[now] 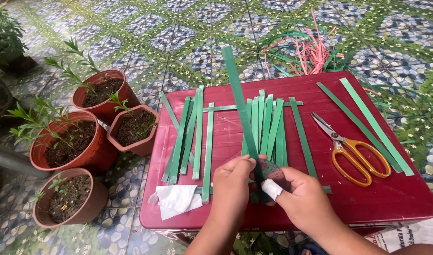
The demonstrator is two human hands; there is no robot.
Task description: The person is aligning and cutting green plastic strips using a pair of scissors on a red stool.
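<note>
Together, both hands, left (233, 186), right (299, 198), pinching green strip (238, 94), lower end hidden.

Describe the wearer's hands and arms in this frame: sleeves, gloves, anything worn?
Both hands are bare: no gloves, rings or watch visible. The left hand and its forearm show no sleeve up to the frame edge. The right hand has a white bandage or tape wrapped around the thumb tip; its forearm is also sleeveless in view. No other markings can be made out.
</note>
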